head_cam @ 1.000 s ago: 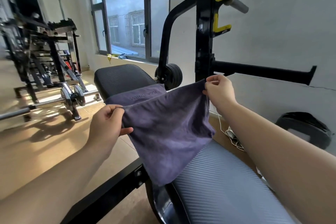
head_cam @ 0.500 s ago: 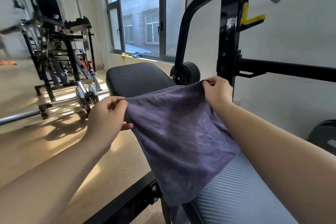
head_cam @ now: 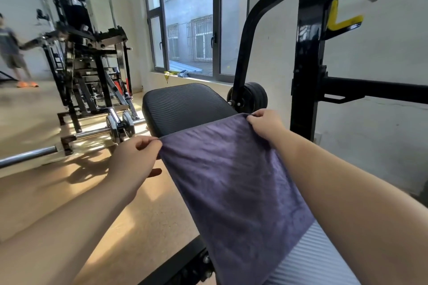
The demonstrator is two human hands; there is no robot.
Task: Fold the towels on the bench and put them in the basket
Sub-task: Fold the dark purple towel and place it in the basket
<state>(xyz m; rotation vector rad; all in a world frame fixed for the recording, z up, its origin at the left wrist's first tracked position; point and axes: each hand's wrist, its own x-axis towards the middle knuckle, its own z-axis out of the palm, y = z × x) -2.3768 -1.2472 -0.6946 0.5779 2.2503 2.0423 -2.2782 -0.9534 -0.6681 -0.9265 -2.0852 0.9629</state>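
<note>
The head camera shows one purple towel (head_cam: 231,180). It is held up by its two top corners over the bench (head_cam: 185,106). The left hand (head_cam: 134,157) pinches the left corner between thumb and fingers. The right hand (head_cam: 266,125) pinches the right corner, with its fingers curled tight on the cloth. The top edge is pulled straight between the two hands. The rest of the towel slopes down toward the person. Its low end lies on the grey part of the bench, and the black part of the bench is past the hands.

The towel looks flat and spread out. I cannot tell if it has a fold in it already. So I think the folding of this towel is at the start or in the middle, not at the end. It needs to be folded small, and then it has to go in the basket.

The basket is not in the picture, so I cannot say what is in it. No other towels show here, so I cannot tell how many are done or left.

Near the bench stands a black rack (head_cam: 305,53). Behind it is a window (head_cam: 196,25). A shiny bar (head_cam: 92,133) lies on the floor (head_cam: 69,192). A blurry person (head_cam: 9,51) is far off at the left.
</note>
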